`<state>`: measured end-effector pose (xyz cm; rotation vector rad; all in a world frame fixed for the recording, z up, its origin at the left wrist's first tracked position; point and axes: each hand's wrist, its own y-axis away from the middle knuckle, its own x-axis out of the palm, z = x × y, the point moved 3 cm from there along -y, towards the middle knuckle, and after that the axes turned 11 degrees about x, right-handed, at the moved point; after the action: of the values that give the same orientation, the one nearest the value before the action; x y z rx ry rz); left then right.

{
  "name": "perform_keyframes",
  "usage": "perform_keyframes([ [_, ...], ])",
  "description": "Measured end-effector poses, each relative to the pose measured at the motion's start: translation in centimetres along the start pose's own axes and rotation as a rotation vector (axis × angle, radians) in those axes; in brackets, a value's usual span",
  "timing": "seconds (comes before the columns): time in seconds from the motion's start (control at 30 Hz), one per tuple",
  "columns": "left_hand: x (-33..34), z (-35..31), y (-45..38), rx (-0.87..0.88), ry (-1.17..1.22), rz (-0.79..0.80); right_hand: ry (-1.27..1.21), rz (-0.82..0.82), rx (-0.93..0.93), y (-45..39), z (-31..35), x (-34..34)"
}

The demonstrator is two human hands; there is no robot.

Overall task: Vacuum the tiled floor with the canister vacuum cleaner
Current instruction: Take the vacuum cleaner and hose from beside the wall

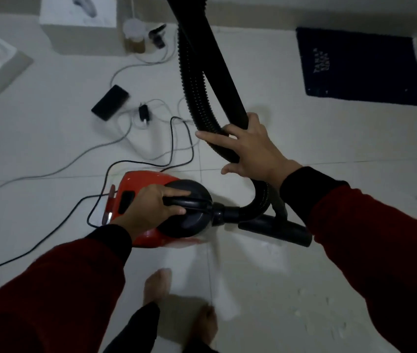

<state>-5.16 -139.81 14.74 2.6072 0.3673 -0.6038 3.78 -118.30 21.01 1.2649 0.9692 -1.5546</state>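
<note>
Both hands hold vacuum: left hand [148, 207] handle [189, 201], right hand [250, 151] hose [194, 80].

white tiled floor [304, 138] | bearing: red canister vacuum [151, 189], black cord [176, 138], phone [110, 102], dark mat [360, 67], boxes [77, 24], white crumbs [329, 324]

Counted: one red canister vacuum [136, 192], one ribbed hose [192, 80], one floor nozzle [276, 229]. Two hands: left hand [148, 207], right hand [250, 151]. Two bare feet. Two white boxes. One dark mat [360, 67]. One black phone-like slab [110, 102].
</note>
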Motion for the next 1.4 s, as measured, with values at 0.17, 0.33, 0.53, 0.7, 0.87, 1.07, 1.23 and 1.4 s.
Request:
perform_keyframes([
  [0.17, 0.7, 6.8, 3.5, 0.003, 0.034, -0.073, 0.015, 0.018, -0.070, 0.8, 5.2, 5.2],
  [0.33, 1.3, 14.0, 4.3, 0.035, 0.011, -0.165, 0.069, 0.031, -0.094, -0.1, 8.9, 10.5],
  [0.53, 0.3, 21.4, 4.2, 0.175, -0.055, -0.243, 0.055, -0.020, -0.108, -1.4, 11.8, 15.7],
  [0.7, -0.9, 24.4, 3.2, 0.307, -0.045, -0.256, -0.098, -0.182, -0.129, -3.6, 14.2, 17.9],
  [0.87, -0.5, 25.4, 3.1, 0.329, 0.046, -0.351, -0.228, -0.210, -0.130, -3.4, 16.9, 21.4],
  [1.07, 0.1, 26.7, 3.3, 0.303, -0.028, -0.445, -0.250, -0.081, -0.159, -3.8, 18.7, 24.4],
  [1.23, -2.0, 28.6, 3.3, 0.293, -0.159, -0.272, -0.262, -0.022, -0.120, -3.9, 19.3, 24.9],
  [1.4, -4.6, 33.0, 4.7, 0.227, -0.266, 0.040, -0.286, 0.012, -0.088, -3.8, 19.2, 24.9],
])
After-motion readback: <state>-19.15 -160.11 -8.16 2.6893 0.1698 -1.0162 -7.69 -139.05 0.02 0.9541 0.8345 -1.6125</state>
